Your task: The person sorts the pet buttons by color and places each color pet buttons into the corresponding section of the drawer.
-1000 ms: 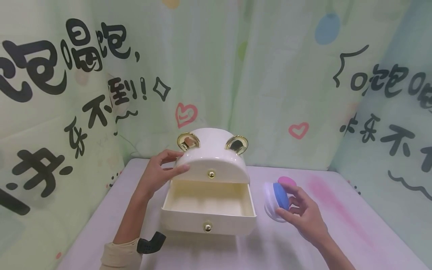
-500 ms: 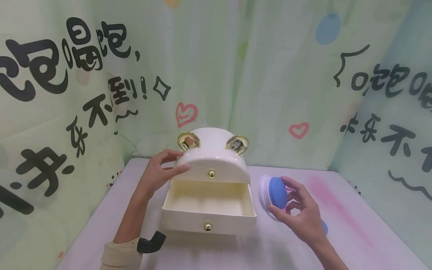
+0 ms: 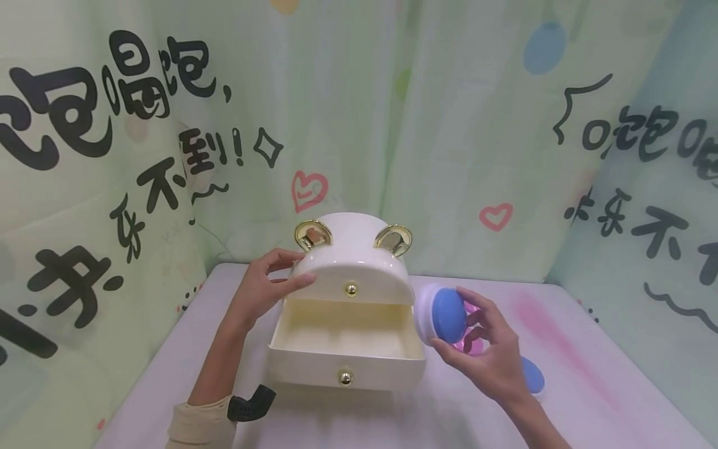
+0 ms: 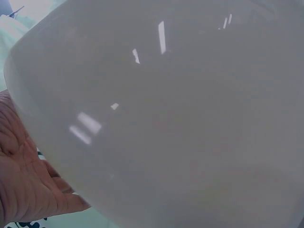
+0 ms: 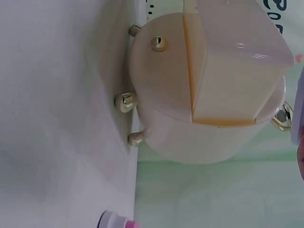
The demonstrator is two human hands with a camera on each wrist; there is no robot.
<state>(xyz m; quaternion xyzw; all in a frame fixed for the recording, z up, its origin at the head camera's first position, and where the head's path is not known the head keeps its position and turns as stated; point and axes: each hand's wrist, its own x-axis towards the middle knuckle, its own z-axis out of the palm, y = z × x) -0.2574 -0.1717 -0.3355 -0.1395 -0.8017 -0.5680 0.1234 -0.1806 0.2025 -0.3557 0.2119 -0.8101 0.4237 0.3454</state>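
Observation:
A glossy white drawer box (image 3: 350, 249) with gold ears and knobs stands mid-table in the head view. Its lower drawer (image 3: 348, 372) is pulled out, with nothing visible inside. My left hand (image 3: 266, 280) rests on the box's upper left side, thumb on the front; the left wrist view shows the hand beside the glossy shell. My right hand (image 3: 488, 352) pinches a round white jar-like item (image 3: 425, 315) with a blue face (image 3: 449, 315), just right of the drawer. Only a pale edge of this item (image 5: 298, 111) appears in the right wrist view.
A pink-topped round item (image 3: 470, 343) is partly hidden behind my right fingers. Another blue-topped item (image 3: 533, 375) lies beside my right wrist. Printed curtains (image 3: 348, 125) enclose the table (image 3: 583, 399) at the back and sides.
My right hand has moved left with the blue-faced item, bringing it closer to the drawer and turning its face toward the camera. The left hand and the box have stayed put.

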